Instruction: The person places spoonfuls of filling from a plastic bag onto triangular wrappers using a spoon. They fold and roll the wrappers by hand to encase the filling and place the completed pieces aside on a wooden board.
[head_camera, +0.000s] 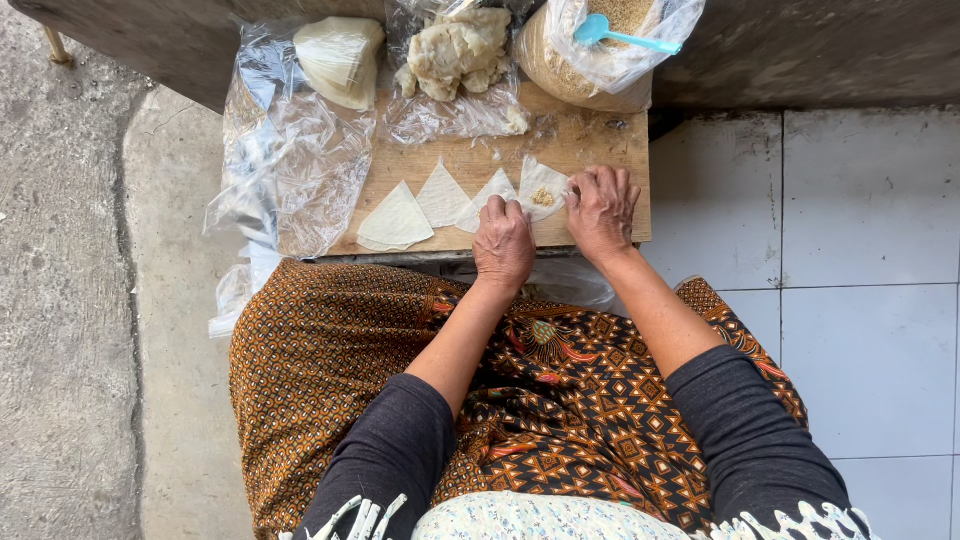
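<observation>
**Folding a filled wrapper at the board's near edge**

Pinching from both sides, left hand and right hand hold a filled wrapper near the wooden board's near right corner. Three plain wrappers lie along the near edge, leftward.

Bright, even daylight; soft shadows only; mild glare on plastic bags; sharp focus throughout, slight edge distortion.

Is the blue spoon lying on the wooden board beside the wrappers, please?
No, the blue spoon sits inside the plastic bag of crumbs.
</observation>
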